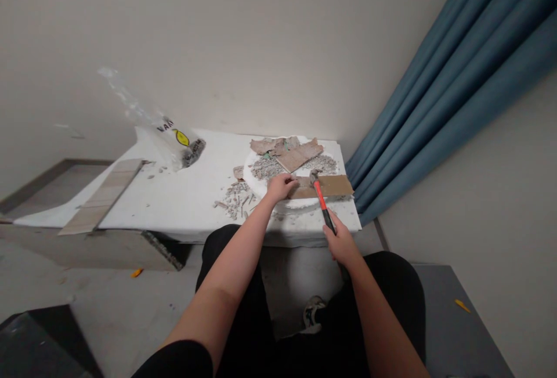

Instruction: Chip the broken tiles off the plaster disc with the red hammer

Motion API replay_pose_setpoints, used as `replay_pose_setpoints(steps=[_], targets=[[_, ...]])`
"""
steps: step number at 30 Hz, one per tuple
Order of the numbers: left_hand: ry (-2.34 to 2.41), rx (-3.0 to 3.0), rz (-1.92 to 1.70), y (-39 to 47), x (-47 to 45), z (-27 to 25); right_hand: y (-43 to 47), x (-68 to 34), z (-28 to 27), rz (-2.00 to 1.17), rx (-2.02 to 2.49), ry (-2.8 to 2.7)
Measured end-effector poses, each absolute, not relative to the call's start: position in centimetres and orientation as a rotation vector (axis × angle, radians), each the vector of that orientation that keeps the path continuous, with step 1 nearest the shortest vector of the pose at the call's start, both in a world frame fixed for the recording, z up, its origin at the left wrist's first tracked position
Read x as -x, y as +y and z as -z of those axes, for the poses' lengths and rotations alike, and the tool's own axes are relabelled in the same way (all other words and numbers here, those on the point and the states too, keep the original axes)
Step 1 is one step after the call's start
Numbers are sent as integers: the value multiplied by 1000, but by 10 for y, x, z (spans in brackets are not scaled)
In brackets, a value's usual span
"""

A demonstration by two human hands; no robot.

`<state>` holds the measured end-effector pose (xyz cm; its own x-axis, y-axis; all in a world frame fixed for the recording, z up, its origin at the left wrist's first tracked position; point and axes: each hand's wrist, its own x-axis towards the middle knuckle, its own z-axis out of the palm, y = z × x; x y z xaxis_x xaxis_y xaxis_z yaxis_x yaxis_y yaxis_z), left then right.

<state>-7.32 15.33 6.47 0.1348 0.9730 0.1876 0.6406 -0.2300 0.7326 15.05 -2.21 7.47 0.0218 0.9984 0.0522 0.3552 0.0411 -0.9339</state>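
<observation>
My right hand (pixel 342 241) is wrapped round the black grip of a claw hammer (pixel 321 197) with a red shaft. The hammer's metal head is over a flat brown board (pixel 339 185), at or just above its surface. At the board's left end, my left hand (pixel 281 186) has its fingers closed on the edge; whether a small piece is also between them cannot be made out. Under the board lies a round white dish (pixel 249 173), holding grey crumbled rubble (pixel 266 168) and broken brown sheet pieces (pixel 300 154).
Loose fragments (pixel 237 199) are scattered left of the dish on the white-covered table (pixel 191 198). Farther left are a clear plastic bag (pixel 169 140) with grey bits and a wood-patterned plank (pixel 104 195). A blue curtain (pixel 435 87) hangs close by the table's right end.
</observation>
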Motion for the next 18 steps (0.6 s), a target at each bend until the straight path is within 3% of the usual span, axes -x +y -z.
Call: replay_pose_setpoints(steps=[18], targets=[[1672, -1869, -861, 156, 71, -57, -19, -153, -68, -1010, 1425, -1504]])
